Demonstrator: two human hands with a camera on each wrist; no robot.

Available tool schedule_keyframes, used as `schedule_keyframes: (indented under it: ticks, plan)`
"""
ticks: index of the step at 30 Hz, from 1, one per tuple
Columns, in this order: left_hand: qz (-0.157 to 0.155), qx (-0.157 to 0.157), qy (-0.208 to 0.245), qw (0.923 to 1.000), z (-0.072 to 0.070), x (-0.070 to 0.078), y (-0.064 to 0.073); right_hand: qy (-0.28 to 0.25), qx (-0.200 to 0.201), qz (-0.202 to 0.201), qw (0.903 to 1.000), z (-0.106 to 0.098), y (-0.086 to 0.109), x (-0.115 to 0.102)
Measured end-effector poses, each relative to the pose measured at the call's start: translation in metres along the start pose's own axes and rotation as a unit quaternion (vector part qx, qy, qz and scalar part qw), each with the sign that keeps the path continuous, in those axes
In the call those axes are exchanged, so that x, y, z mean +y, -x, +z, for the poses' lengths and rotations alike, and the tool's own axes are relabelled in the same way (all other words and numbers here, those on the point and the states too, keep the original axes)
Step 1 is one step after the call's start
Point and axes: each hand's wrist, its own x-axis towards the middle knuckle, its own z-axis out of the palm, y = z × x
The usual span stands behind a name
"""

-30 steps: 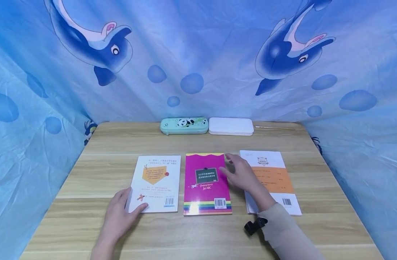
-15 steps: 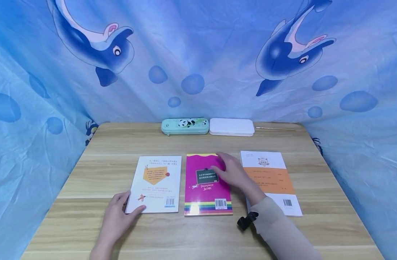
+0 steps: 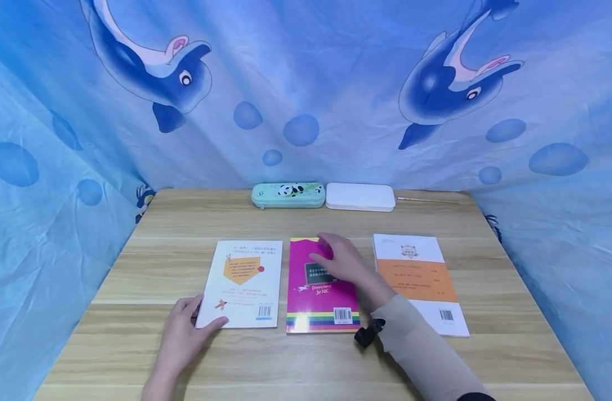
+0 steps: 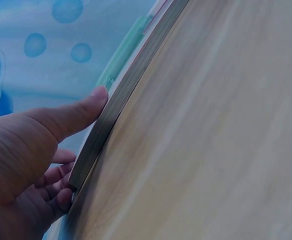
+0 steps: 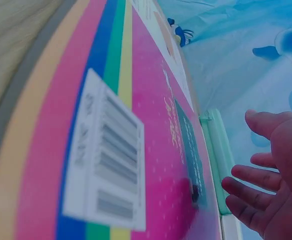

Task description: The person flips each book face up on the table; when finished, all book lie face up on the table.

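Observation:
A white book (image 3: 248, 287) with an orange badge lies at the left of the row. My left hand (image 3: 180, 334) holds its lower left corner, thumb on the cover and fingers at the left edge; in the left wrist view the thumb and curled fingers meet the book's thick page edge (image 4: 121, 95). The magenta book (image 3: 306, 306) with rainbow stripes lies in the middle. Over its upper right part hovers my right hand (image 3: 348, 264), covering some of the blackboard picture. In the right wrist view those fingers (image 5: 253, 192) are spread, apart from the cover, with nothing in them.
To the right lies a white-and-orange book (image 3: 421, 278), partly behind the right forearm. Along the table's back edge are a green panda pencil case (image 3: 288, 196), a white case (image 3: 360, 197) and a thin brush-like stick (image 3: 426, 200). A blue dolphin curtain (image 3: 336, 83) encloses the table.
My right hand has moved left, from the magenta book's right edge to over its upper part. My left hand has stayed at the white book's corner. The head view has shifted slightly.

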Motion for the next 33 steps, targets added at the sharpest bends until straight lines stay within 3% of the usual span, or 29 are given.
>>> schedule_keyframes:
  ticks: [8,14,22,33]
  plan:
    - [-0.015,0.023,0.007,0.9996,0.002,0.001,-0.001,-0.048,-0.022,0.002,0.9986,0.01,-0.016,0.0]
    - [-0.012,0.028,0.001,0.9995,0.001,0.002,-0.001,-0.029,-0.037,-0.009,0.9988,0.017,-0.028,-0.005]
    - [-0.019,0.004,0.013,0.9997,0.001,0.009,-0.004,0.002,-0.065,-0.015,0.9977,0.027,-0.043,-0.01]
    - [-0.017,0.0,0.01,0.9998,0.001,0.011,-0.009,0.036,-0.055,0.0,0.9978,0.039,-0.062,-0.017]
